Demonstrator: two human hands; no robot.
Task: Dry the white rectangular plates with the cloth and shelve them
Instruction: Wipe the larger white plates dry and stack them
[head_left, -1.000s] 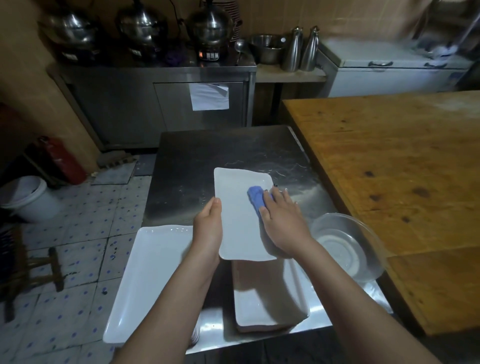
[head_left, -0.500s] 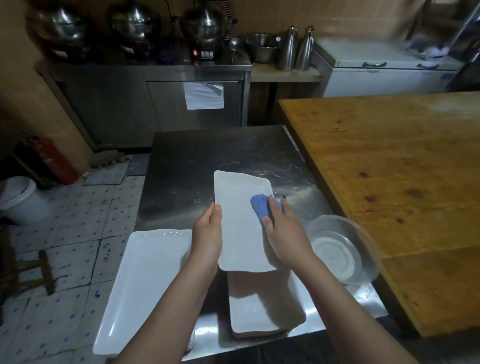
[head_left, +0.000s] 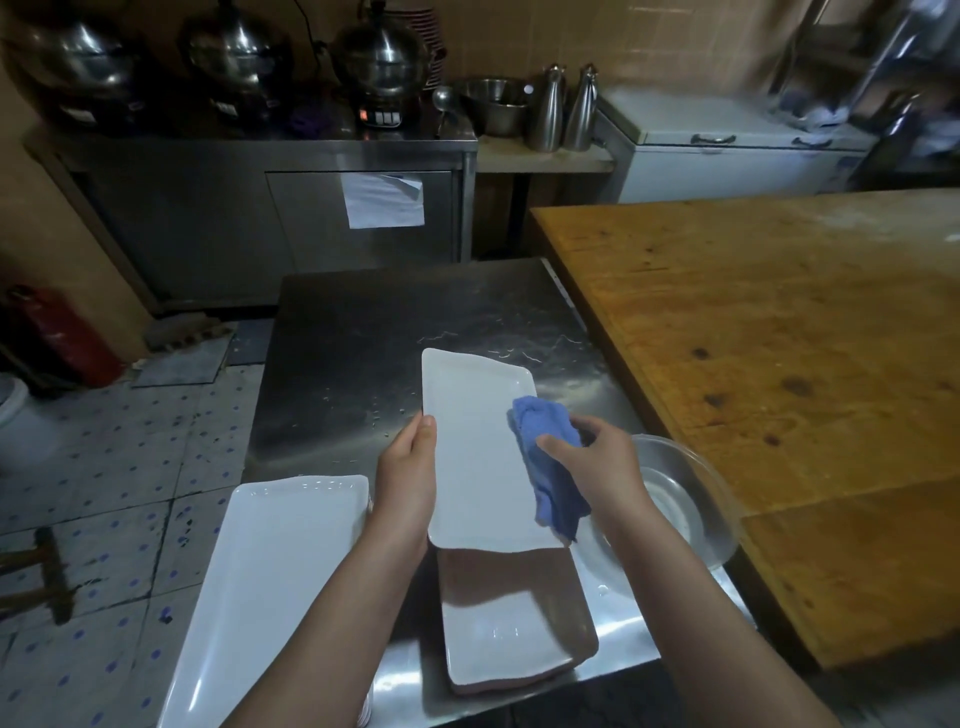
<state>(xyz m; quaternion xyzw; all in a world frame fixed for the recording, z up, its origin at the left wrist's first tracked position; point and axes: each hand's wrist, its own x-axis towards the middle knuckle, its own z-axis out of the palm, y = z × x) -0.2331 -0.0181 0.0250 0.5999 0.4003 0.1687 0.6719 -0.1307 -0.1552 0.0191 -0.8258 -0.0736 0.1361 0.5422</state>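
A broad wooden table (head_left: 779, 374) fills the right side, set against a smaller steel table (head_left: 363, 353) whose top shows streaks and drops of water. On the steel top's near left lies a large white platter (head_left: 270, 587), its near end cut off by the frame edge. Over the steel table's near part the held plate (head_left: 472, 467) is raised off the surface, its length running away from the person. It is white, long and rectangular, with a raised rim and a smooth glossy face. Beneath it sits a stack of plates (head_left: 511, 639) of the same kind; shadow covers its far half, and the count is hard to make out. A clear glass bowl (head_left: 691, 499) stands to the right, partly behind the right forearm. The blue cloth (head_left: 550, 457) drapes over the plate's right edge. The left hand (head_left: 408, 467) grips the left edge, thumb on top, its fingers hidden underneath. The right hand (head_left: 597, 462) clutches the bunched cloth, fingers curled round it and partly hidden.
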